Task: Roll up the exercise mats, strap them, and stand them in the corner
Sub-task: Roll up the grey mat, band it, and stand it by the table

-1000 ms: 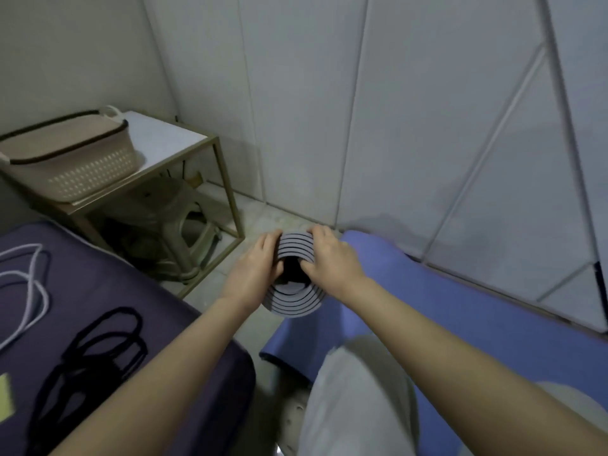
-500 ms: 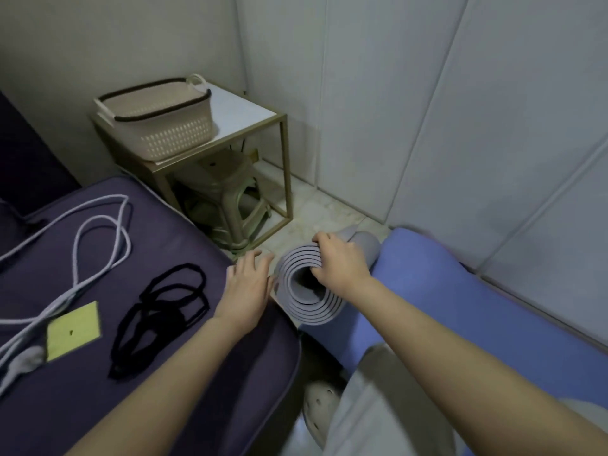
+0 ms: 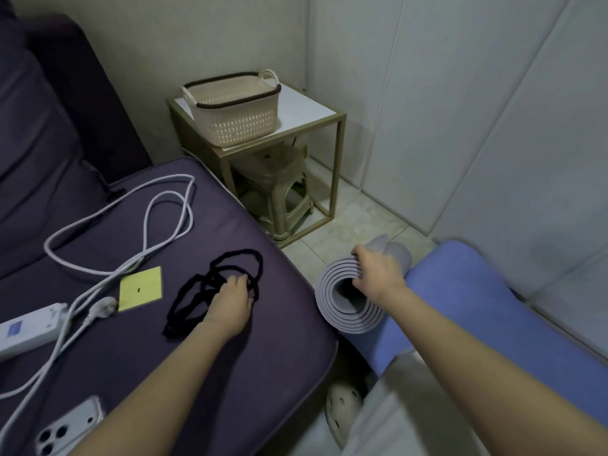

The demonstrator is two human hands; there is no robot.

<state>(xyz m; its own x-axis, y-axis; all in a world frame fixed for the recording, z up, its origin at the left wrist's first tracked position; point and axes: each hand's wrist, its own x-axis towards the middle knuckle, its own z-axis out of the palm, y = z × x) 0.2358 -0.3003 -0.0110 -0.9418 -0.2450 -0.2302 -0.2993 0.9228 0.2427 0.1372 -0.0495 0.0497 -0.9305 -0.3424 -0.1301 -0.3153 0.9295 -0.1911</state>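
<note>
while right hand (image 3: 378, 274) grips rolled mat (image 3: 325, 291), purple sofa (image 3: 263, 357), tiled floor (image 3: 358, 222)

Purple sofa (image 3: 263, 373) bears black straps (image 3: 214, 268), white cable (image 3: 144, 256), yellow card (image 3: 141, 288), perhaps a phone (image 3: 65, 429).

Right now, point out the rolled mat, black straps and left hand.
rolled mat (image 3: 353, 324): head view, spiral end's lower rim.
black straps (image 3: 202, 289): head view, tangled middle.
left hand (image 3: 230, 307): head view, back of hand.
</note>
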